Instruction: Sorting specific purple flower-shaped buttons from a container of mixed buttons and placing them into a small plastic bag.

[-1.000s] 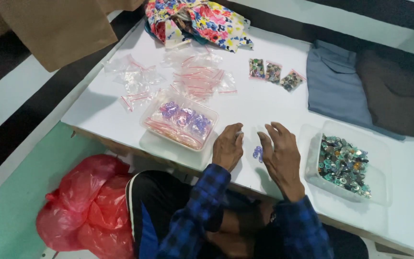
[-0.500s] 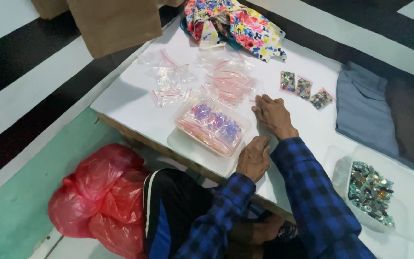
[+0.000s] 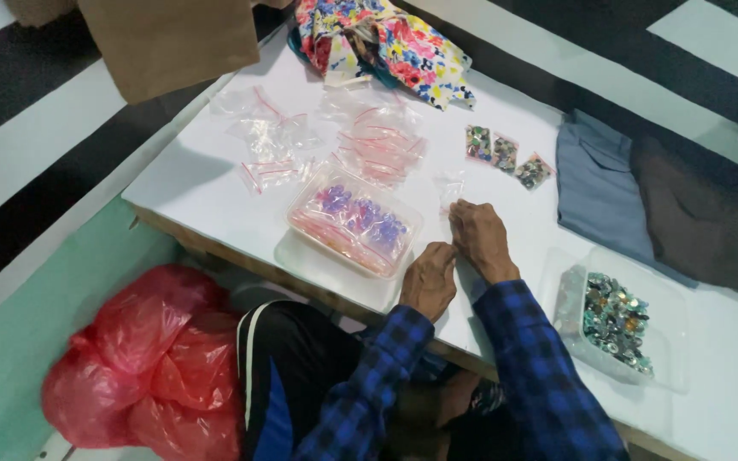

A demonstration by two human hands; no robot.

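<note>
Hands: right hand pinches a small clear bag at its fingertips; left hand rests curled, empty, on the desk. Three filled packets beyond the right hand; tray of beads to its right, much unpacked; empty bags ahead.

Left hand curled, knuckles up — right hand reaching forward, fingertips pinched in a grip.
</note>
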